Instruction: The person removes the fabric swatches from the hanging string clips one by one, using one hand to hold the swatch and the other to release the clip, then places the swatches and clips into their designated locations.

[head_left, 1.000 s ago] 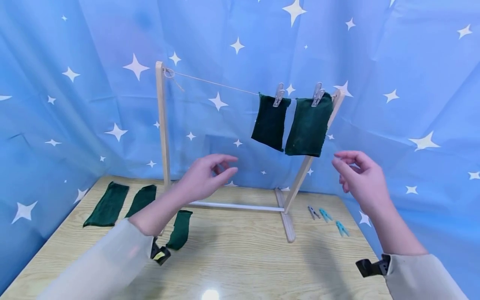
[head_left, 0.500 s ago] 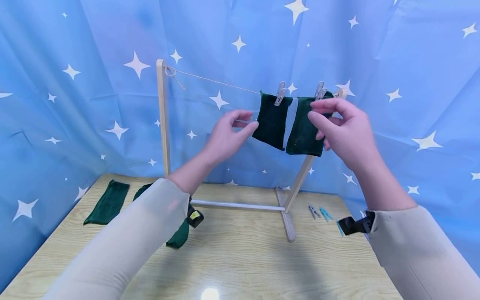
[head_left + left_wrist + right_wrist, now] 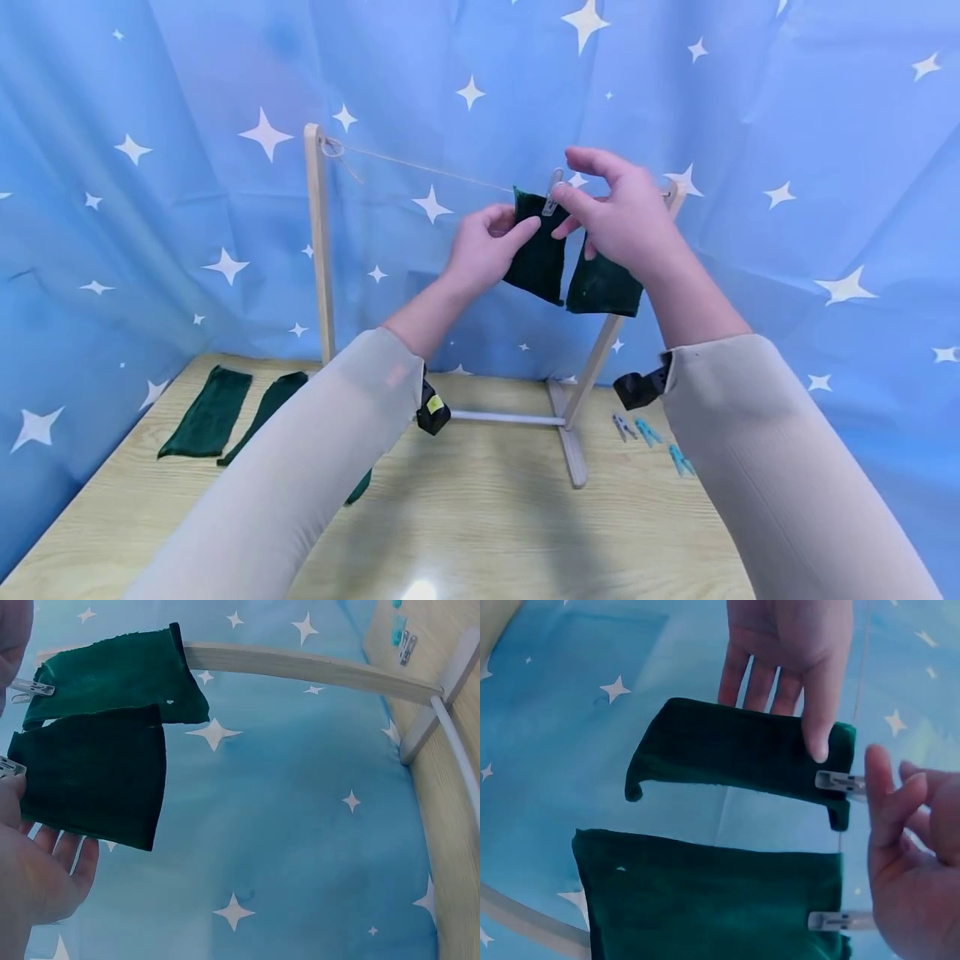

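Both hands have risen to the string: left hand (image 3: 483,246) pinches the dark green cloth (image 3: 536,258) steady while right hand (image 3: 615,212) reaches, fingers loosely spread, for its clear peg (image 3: 553,192).

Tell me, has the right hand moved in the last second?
Yes. The right hand has risen from below the hanging cloths and gone left along the string, to the clothespin on the left-hand cloth.

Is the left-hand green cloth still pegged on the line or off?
Pegged: the grey clothespin clamps the green cloth on the string, left hand holding its corner.
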`<state>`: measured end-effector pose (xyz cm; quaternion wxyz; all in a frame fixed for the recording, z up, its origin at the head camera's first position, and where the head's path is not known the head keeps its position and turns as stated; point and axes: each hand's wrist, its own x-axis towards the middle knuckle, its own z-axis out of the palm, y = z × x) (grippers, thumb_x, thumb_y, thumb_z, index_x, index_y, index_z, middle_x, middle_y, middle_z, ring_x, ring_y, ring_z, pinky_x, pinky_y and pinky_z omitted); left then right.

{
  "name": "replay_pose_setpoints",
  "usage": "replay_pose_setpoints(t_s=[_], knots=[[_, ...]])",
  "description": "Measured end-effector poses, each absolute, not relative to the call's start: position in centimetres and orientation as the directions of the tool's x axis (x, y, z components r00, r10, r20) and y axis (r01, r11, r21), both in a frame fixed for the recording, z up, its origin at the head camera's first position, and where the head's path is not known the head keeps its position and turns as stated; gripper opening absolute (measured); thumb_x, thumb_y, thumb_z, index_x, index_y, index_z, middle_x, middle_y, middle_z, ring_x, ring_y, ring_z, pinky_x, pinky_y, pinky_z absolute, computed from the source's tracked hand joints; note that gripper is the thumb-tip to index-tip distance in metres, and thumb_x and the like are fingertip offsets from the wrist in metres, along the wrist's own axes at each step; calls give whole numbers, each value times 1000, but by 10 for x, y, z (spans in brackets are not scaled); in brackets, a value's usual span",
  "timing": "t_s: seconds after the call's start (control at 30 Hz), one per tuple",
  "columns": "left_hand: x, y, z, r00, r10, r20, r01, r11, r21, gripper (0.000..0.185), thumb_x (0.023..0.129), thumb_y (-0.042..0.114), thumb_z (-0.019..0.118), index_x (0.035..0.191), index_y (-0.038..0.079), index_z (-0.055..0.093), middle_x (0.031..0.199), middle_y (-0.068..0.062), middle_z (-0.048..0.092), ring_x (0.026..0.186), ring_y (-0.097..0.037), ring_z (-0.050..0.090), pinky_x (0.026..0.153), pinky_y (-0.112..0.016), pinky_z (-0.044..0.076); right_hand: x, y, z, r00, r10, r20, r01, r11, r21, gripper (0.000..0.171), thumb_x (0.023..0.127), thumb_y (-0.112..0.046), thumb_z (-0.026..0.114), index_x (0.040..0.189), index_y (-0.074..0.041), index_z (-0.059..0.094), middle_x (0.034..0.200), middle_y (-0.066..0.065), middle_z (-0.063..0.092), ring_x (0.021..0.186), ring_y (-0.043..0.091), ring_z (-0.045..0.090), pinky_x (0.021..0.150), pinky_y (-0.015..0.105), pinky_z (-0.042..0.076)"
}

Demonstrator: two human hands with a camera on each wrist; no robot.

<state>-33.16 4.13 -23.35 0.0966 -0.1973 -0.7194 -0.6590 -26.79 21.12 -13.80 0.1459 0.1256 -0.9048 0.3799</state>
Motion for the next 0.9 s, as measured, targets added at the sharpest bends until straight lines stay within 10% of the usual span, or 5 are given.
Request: replay_pose_setpoints(t_s=[0.33,0.57,0.9], knots=[[-330,45,-231,-919,93,383,384,-2,923,36,111,42,66,115,10,83,107,-8,80,93,-23,70,81,-34,60,-278,203,-150,-926,-65,371,-300,724,-621,52,114,-37,59,165,-28,51,164,0,53,87,23,74,64,24,56],[-326,44,-227,-908,71,413,412,-29,911,35,112,35,66,107,5,83,73,-3,56,63,-19,46,54,-26,34,-273,202,-149,-899,-37,437,-323,731,-602,41,114,-29,61,154,-18,60,145,8,60,85,19,72,65,20,52],[-314,42,-224,-900,133,415,412,-51,910,31,113,32,65,109,4,78,64,-2,49,54,-18,40,50,-26,28,-267,202,-152,-818,46,573,-376,712,-593,28,113,-24,62,136,-10,68,136,10,71,74,7,67,81,17,58]])
